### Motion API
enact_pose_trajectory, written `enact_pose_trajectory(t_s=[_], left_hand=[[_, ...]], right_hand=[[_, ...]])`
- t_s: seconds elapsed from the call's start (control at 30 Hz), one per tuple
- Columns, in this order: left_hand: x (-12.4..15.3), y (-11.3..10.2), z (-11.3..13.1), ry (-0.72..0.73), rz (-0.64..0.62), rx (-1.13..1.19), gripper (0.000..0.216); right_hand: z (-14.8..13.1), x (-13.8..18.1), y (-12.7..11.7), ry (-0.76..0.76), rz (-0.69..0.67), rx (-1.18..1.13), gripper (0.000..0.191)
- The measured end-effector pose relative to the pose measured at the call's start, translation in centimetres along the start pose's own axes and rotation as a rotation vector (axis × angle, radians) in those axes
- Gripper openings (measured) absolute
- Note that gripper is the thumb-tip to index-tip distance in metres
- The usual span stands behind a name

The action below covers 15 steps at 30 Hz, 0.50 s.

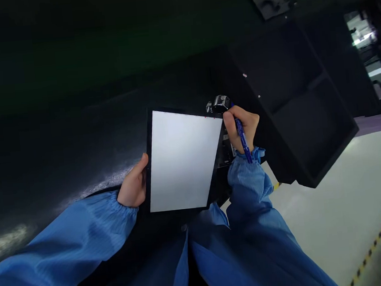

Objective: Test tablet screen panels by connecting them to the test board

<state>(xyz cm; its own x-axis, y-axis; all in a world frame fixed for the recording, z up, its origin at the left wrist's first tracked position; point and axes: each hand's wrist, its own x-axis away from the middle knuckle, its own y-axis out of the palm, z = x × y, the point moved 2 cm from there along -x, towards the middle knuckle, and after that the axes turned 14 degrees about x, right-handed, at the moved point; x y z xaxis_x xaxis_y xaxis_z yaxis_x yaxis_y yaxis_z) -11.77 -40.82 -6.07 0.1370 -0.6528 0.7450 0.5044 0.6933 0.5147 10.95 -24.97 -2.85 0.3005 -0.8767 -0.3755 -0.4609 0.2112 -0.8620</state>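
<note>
A flat panel (185, 161) with a bright, plain white face and a thin black frame is tilted in front of me. My left hand (133, 183) grips its left edge, thumb at the frame and fingers partly hidden behind. Tiny reddish marks show along the panel's top edge towards the right. At the upper right corner is my right hand (245, 125), closed around a blue marker pen (242, 138). The pen's lower end points back over my wrist; its other end is mostly hidden by my fingers. Whether it touches the panel I cannot tell.
A shiny metal fitting (221, 103) stands just beyond the panel's upper right corner. A dark bench surface (60, 141) spreads to the left. On the right is a large black open-fronted box (307, 106), above a pale floor (316, 212) with yellow-black tape (379, 237).
</note>
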Motion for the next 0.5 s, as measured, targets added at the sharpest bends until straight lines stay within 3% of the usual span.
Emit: enact_pose_trajectory(t_s=[0.23, 0.5], left_hand=[[0.2, 0.5, 0.0, 0.074, -0.037, -0.033, 0.041], [0.3, 0.9, 0.4, 0.088, -0.060, -0.005, 0.042]], right_hand=[[-0.5, 0.6, -1.1, -0.129, 0.054, -0.054, 0.041], [-3.2, 1.4, -4.8, -0.233, 0.061, -0.001, 0.031]])
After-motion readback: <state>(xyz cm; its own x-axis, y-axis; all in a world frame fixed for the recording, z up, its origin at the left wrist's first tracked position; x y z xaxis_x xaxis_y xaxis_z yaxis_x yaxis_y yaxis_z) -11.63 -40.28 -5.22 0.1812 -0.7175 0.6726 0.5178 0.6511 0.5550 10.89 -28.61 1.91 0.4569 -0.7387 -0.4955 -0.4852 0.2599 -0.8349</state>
